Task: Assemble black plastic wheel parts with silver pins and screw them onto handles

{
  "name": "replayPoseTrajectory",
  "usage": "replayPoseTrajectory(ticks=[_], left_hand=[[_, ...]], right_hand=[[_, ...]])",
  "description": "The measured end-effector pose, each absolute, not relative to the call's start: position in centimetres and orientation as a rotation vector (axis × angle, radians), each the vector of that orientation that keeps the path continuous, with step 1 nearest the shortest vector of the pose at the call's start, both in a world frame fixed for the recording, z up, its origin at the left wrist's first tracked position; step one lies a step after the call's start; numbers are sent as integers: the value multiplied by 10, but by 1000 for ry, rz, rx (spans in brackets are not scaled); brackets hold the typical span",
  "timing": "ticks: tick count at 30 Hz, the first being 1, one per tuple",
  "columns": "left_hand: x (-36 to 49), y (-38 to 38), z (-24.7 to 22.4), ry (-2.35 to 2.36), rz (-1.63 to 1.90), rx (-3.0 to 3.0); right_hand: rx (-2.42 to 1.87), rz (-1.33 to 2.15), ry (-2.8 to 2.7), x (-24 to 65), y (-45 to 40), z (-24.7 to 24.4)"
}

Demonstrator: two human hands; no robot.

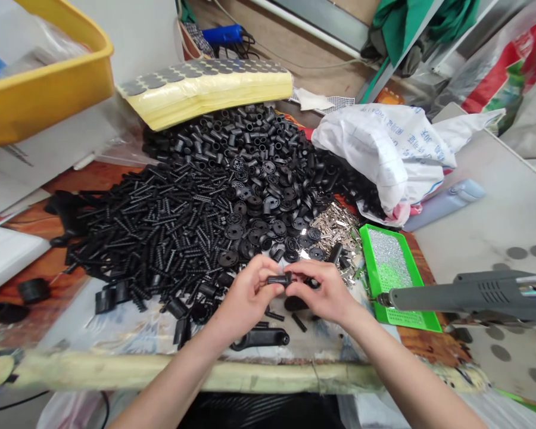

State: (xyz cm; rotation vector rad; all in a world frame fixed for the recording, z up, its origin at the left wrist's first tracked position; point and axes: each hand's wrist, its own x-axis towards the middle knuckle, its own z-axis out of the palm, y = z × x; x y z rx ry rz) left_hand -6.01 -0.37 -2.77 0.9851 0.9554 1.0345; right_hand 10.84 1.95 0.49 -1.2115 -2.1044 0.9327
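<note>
Both hands meet at the near side of a big pile of black plastic parts. Between my left hand (255,287) and my right hand (318,287) is a small black cylindrical part (277,279), its left end pinched by my left thumb and fingers. My right fingers close on its right end, where a wider piece shows partly; whether the two are joined I cannot tell. Black round discs (268,202) and ribbed black rods (174,226) lie just beyond my hands. A black handle-shaped part (263,338) rests on the table below them.
Small metal strips (337,229) are heaped right of the discs. A green tray (399,235) holds tiny silvery pieces, and a grey electric screwdriver (455,297) reaches over it. Stacked yellow sticker sheets (205,95), a yellow bin (71,101) and a white bag (384,149) stand behind.
</note>
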Motion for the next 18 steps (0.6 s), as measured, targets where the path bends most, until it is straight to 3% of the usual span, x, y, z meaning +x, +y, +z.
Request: replayPoseTrajectory(ticks=[4,10,18], left_hand=[[-63,-3,-26,949,1057,994],[-63,1,-22,984,1112,794],[-66,5,-19,857,1070,545]], right_hand=[[-1379,1270,-1899,99,22,6],[-1406,1268,-1755,92,20,0],[-825,565,-2408,113,29,14]])
